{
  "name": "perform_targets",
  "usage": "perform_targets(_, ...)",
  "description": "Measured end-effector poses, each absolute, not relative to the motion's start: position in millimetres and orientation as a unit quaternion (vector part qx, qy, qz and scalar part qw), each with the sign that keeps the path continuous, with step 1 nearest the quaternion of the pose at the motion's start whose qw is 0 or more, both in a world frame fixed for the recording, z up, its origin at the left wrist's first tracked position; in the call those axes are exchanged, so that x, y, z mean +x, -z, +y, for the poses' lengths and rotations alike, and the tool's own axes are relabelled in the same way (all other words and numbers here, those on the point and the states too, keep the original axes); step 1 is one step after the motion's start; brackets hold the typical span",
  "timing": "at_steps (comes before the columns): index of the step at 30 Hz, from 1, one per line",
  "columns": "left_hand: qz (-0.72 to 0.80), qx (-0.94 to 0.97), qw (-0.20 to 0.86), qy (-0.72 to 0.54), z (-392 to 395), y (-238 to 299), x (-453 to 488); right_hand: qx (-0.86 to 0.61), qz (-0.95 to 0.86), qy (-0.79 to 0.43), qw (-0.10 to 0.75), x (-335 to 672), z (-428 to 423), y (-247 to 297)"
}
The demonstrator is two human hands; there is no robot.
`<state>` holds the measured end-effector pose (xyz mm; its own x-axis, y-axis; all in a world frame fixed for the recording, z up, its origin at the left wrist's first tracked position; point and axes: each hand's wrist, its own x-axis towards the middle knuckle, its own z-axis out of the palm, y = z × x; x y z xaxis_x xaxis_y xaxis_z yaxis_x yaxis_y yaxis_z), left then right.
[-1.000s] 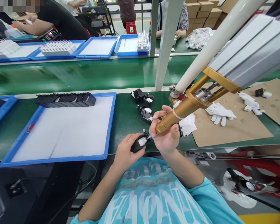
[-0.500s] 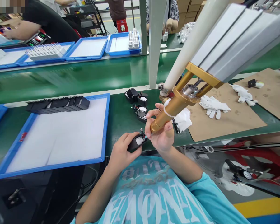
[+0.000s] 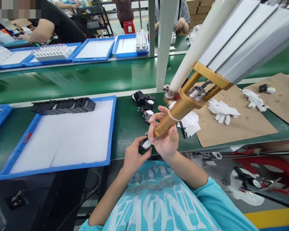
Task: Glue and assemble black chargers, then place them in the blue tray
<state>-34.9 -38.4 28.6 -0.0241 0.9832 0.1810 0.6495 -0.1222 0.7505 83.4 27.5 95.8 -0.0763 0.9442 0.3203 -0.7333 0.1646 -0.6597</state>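
My left hand [image 3: 134, 154] is closed around a small black plastic housing [image 3: 144, 146] with a white part inside, held at the bench's front edge. My right hand [image 3: 165, 139] wraps the lower end of a gold-coloured cylindrical dispensing tool [image 3: 170, 120] that slants down from the upper right. The tool's tip points at the housing and is hidden behind my right fingers; I cannot tell whether it touches. Beyond my hands, several more black housings [image 3: 144, 100] with white parts lie on the green bench [image 3: 125, 128].
At left is a blue-rimmed tray [image 3: 112, 128] with a row of black housings [image 3: 65, 106]. White gloves [image 3: 223, 110] lie on brown cardboard [image 3: 245, 128] at right, near a white cloth [image 3: 190, 124]. A pale post [image 3: 163, 48] rises behind. Co-workers sit across the green belt [image 3: 98, 77].
My left hand has shifted slightly right and turned the black housing, bringing it closer under the tool's tip. My right hand keeps its hold on the tool. The view has shifted slightly.
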Motion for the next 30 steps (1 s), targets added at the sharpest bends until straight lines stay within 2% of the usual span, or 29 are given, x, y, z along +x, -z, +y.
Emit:
perform_targets(12, 0.568, 0.666, 0.188, -0.445, -36, -20, -21, -0.105, -0.379, -0.626, 0.673, 80, 24, -100)
perform_targets(19, 0.572, 0.7, 0.171, -0.391, -32, -20, -34, -0.111, -0.377, -0.626, 0.673, 82, 26, -98)
perform_targets(25, 0.623, 0.678, 0.23, -0.313, -26, -16, -63, -0.122, -0.371, -0.616, 0.684, 93, 30, -93)
perform_targets(30, 0.592, 0.65, 0.361, -0.313, -17, -26, -61, -0.14, -0.371, -0.603, 0.692, 101, 32, -90)
